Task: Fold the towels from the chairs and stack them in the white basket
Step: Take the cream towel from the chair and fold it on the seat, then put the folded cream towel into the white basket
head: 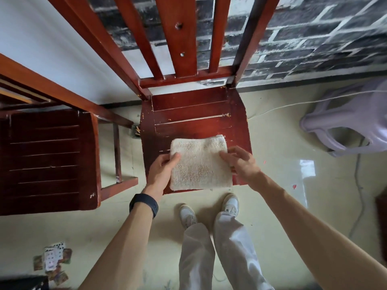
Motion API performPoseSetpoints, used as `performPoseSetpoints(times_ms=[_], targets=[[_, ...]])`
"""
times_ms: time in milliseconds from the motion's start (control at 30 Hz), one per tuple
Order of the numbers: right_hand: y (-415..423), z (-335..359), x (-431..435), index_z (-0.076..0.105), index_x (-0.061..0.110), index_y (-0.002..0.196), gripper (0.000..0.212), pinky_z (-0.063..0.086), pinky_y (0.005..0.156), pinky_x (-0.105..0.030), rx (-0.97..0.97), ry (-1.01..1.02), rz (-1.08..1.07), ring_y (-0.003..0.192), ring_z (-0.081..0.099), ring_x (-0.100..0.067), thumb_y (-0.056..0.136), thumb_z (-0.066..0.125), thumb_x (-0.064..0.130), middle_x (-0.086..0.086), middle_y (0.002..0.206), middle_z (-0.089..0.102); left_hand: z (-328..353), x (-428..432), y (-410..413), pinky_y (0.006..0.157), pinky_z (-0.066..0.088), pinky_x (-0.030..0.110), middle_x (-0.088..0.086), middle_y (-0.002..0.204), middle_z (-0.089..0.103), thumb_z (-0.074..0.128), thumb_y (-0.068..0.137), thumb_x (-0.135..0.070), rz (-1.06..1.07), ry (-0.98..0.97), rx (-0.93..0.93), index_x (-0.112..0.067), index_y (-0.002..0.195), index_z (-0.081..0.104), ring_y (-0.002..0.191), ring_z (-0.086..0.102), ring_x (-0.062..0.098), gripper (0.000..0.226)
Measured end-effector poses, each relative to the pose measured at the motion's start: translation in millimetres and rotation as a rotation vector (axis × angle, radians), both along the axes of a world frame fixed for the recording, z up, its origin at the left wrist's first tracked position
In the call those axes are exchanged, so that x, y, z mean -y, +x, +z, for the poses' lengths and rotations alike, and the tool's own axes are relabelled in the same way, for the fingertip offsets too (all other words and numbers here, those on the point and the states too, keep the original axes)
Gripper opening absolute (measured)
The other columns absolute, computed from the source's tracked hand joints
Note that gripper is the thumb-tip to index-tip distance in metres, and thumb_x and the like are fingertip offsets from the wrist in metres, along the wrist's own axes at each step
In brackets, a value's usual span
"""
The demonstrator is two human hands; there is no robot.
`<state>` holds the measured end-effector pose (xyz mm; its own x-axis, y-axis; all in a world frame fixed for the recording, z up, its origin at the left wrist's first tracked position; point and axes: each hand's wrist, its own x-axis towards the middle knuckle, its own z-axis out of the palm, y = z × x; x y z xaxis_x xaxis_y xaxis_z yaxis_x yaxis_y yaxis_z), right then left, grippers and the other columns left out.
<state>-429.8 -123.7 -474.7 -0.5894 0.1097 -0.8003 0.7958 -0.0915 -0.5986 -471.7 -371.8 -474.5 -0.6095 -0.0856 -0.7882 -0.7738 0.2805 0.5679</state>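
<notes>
A cream towel (200, 164), folded into a small square, lies on the front part of the red-brown wooden chair seat (188, 114). My left hand (162, 167) holds the towel's left edge, thumb on top and fingers beneath. My right hand (240, 162) is at the right edge, thumb lying on the towel and fingers spread over the side. The white basket is out of view.
A second wooden chair (48, 160) stands to the left. A pale lilac plastic stool (347, 126) and a white cable (293, 104) lie on the floor at the right. Playing cards (52, 260) are scattered at the lower left. My feet stand just before the chair.
</notes>
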Motion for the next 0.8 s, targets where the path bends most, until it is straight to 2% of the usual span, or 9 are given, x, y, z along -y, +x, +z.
performPoseSetpoints(times_ms=[67,167,233,267,400,500,633,800], targets=[[3,38,-5,0.068,0.020,0.103,0.022,0.057,0.068,-0.029,-0.037,-0.010,-0.014,0.094,0.067,-0.019,0.091,0.071,0.038,-0.005,0.106,0.067,36,-1,-1,0.098,0.046,0.047,0.000,0.104,0.072,0.076,0.072,-0.066,-0.022,0.059,-0.009,-0.028,0.097,0.070,0.105,0.065,0.023,0.046],[9,106,-12,0.068,0.029,0.104,0.025,0.061,0.067,-0.045,-0.079,0.012,-0.039,0.094,0.066,-0.024,0.087,0.071,0.047,-0.010,0.109,0.064,101,-10,-3,0.102,0.047,0.052,0.001,0.103,0.074,0.079,0.067,-0.067,-0.062,0.107,0.001,-0.028,0.094,0.071,0.104,0.067,0.024,0.048],[14,156,-20,0.067,0.031,0.101,0.021,0.056,0.053,-0.036,-0.120,0.006,-0.033,0.087,0.063,-0.026,0.086,0.070,0.046,-0.013,0.106,0.062,151,-21,-3,0.103,0.047,0.052,0.001,0.102,0.075,0.081,0.066,-0.062,-0.051,0.124,-0.014,-0.024,0.095,0.071,0.104,0.068,0.023,0.049],[18,179,-24,0.066,0.030,0.101,0.018,0.052,0.051,-0.030,-0.137,-0.002,-0.027,0.086,0.061,-0.026,0.088,0.069,0.043,-0.014,0.106,0.062,174,-26,-2,0.104,0.046,0.053,0.002,0.103,0.075,0.083,0.067,-0.056,-0.033,0.146,-0.022,-0.021,0.097,0.071,0.105,0.068,0.024,0.047],[35,264,-46,0.061,0.021,0.109,0.021,0.056,0.066,-0.034,-0.206,-0.023,-0.061,0.100,0.065,-0.026,0.094,0.066,0.034,-0.013,0.117,0.065,262,-53,4,0.104,0.047,0.050,0.000,0.106,0.076,0.081,0.078,-0.034,-0.033,0.246,-0.065,-0.020,0.105,0.072,0.109,0.068,0.023,0.031],[53,317,-65,0.060,0.016,0.115,0.022,0.059,0.069,-0.033,-0.259,-0.020,-0.118,0.100,0.068,-0.023,0.098,0.063,0.029,-0.014,0.115,0.066,313,-75,8,0.099,0.051,0.045,-0.002,0.105,0.077,0.078,0.082,-0.025,-0.072,0.327,-0.102,-0.027,0.102,0.076,0.106,0.070,0.020,0.020],[82,370,-86,0.062,0.022,0.120,0.022,0.061,0.072,-0.038,-0.323,0.019,-0.233,0.102,0.069,-0.024,0.098,0.062,0.024,-0.011,0.115,0.067,359,-108,4,0.101,0.049,0.046,-0.002,0.114,0.074,0.079,0.081,-0.025,-0.205,0.419,-0.148,-0.026,0.120,0.069,0.109,0.069,0.019,0.041],[123,417,-107,0.064,0.025,0.113,0.015,0.060,0.067,-0.036,-0.403,0.138,-0.446,0.101,0.070,-0.028,0.098,0.063,0.026,-0.017,0.113,0.067,411,-164,-3,0.083,0.054,0.036,-0.002,0.104,0.077,0.075,0.085,-0.022,-0.428,0.481,-0.196,-0.023,0.114,0.068,0.095,0.073,0.015,0.030]])
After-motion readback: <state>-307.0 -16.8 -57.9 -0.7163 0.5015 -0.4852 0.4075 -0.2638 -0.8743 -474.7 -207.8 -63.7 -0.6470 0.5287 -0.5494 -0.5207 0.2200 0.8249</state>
